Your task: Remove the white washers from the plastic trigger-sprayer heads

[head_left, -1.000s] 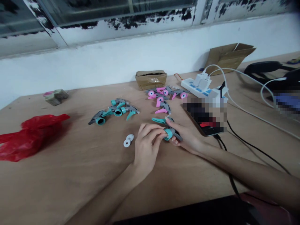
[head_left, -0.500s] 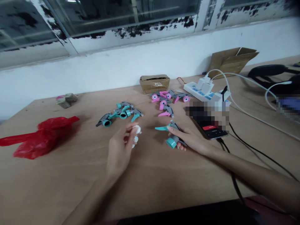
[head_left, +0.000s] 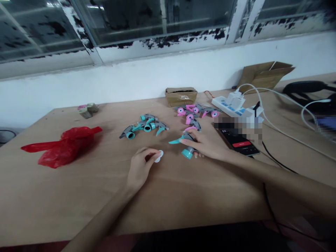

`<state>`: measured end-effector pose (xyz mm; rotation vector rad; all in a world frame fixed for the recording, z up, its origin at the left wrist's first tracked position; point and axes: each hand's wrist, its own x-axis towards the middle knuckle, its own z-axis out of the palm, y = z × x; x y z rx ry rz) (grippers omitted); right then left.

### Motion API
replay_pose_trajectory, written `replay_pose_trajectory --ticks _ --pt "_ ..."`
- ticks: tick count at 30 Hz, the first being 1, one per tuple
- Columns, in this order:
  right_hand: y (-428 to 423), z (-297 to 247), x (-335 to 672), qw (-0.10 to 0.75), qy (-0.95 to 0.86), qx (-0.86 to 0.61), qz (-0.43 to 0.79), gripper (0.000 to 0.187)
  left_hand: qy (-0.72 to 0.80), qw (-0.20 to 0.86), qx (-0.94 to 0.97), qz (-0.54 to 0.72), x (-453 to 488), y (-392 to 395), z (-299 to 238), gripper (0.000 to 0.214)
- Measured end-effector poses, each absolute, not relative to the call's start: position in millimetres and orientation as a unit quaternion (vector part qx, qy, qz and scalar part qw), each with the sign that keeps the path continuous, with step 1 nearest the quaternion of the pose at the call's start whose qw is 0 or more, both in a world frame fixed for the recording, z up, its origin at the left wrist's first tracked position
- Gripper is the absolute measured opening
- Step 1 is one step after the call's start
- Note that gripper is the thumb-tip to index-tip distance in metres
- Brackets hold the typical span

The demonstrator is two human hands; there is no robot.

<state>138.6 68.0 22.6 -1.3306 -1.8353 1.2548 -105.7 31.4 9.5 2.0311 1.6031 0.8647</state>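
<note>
My right hand (head_left: 207, 144) is closed round a grey spray-trigger head with a teal collar and teal lever (head_left: 187, 151), resting on the wooden table (head_left: 168, 196). To its left, my left hand (head_left: 141, 167) lies on the table with its fingertips pinched on a small white disc (head_left: 159, 156). Behind the hands lies a cluster of teal and grey trigger heads (head_left: 145, 127). A group of pink and grey trigger heads (head_left: 193, 112) lies further back to the right.
A red plastic bag (head_left: 64, 147) lies at the left. A small cardboard box (head_left: 181, 96) and a larger one (head_left: 265, 73) stand by the wall. A white power strip (head_left: 232, 105), cables and a phone (head_left: 240, 141) lie at the right. A small block (head_left: 88, 110) sits back left.
My left hand left the trigger head, moved left to the white discs and now pinches one on the table. My right hand kept the teal trigger head. The view tilted up.
</note>
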Motion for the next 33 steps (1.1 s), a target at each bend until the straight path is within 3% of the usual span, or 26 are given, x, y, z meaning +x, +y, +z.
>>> replay_pose_trajectory --ticks 4,11,23,33 --pt "97.8 33.2 120.4 0.285 -0.692 -0.49 0.447 0.053 0.578 0.116 0.745 0.311 -106.7 33.9 2.4 0.013" --pt "132.2 54.3 67.2 0.252 -0.782 -0.454 0.344 0.053 0.537 0.101 0.776 0.316 -105.4 31.3 0.4 0.019" --pt "155.0 42.8 -30.2 0.165 -0.858 -0.465 0.143 0.061 0.524 0.049 0.796 0.298 -102.9 31.2 -2.3 0.023" --pt "134.0 55.5 27.0 0.221 -0.847 -0.477 0.074 0.056 0.517 0.028 0.804 0.293 -99.2 24.1 2.0 0.024"
